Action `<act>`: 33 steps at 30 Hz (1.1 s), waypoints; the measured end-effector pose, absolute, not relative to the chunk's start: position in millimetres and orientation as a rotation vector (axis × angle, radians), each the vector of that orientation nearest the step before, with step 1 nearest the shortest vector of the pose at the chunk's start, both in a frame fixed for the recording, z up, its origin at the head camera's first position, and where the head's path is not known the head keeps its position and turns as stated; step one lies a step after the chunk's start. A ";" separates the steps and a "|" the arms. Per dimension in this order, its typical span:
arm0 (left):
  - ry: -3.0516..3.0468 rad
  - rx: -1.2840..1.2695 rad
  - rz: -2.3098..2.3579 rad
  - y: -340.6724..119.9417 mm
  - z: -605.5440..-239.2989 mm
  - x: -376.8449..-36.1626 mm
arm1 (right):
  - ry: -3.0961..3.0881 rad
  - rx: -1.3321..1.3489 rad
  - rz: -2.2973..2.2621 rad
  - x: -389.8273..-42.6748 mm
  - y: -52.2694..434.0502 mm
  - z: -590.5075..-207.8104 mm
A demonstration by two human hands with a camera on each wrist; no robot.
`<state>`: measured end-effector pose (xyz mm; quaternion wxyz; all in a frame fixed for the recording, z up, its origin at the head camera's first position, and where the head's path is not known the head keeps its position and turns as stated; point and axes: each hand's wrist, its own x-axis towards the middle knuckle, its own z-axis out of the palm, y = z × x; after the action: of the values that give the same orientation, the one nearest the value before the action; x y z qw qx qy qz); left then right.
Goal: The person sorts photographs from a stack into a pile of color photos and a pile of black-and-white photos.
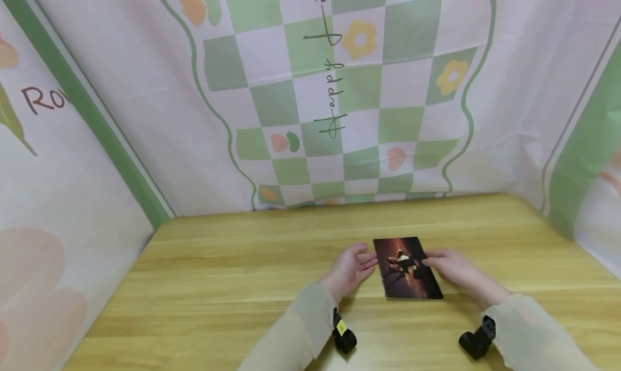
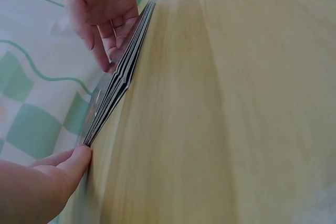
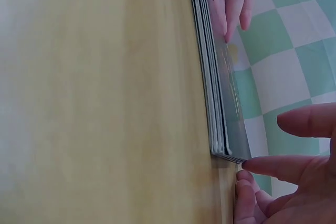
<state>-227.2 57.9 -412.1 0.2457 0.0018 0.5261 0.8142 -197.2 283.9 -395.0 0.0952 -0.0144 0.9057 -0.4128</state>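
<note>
A thin stack of dark photo cards (image 1: pixel 407 268) lies flat on the wooden table (image 1: pixel 218 274), its top picture in dark red tones. My left hand (image 1: pixel 361 260) sits at the stack's left edge with relaxed fingers; in the left wrist view its thumb (image 2: pixel 71 169) touches the near corner of the stack (image 2: pixel 118 85). My right hand (image 1: pixel 436 263) is at the right edge. In the right wrist view its straight fingers (image 3: pixel 278 166) touch the corner of the stack (image 3: pixel 215 77). The opposite hand's fingers (image 3: pixel 233 3) lie on the top card.
Patterned green, pink and white cloth (image 1: pixel 339 101) hangs behind the table and along both sides, closing it in. Black wrist cameras (image 1: pixel 343 333) (image 1: pixel 477 338) are strapped over beige sleeves. Bare wood stretches to the left and front of the stack.
</note>
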 end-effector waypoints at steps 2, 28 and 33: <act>1.446 0.000 2.220 58.3 -411.6 -226.9 | 2.675 -0.042 -1.231 -197.0 283.7 -394.9; 1.504 0.060 2.230 63.3 -407.3 -223.6 | 2.516 0.085 -1.561 -192.9 290.3 -397.9; 1.582 0.024 2.266 67.6 -405.7 -219.3 | 2.542 0.177 -1.667 -191.0 289.0 -399.2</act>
<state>-219.3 67.6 -405.7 0.1877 0.0084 0.5623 0.8053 -191.0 289.0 -399.2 0.0482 0.0582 0.8339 -0.5467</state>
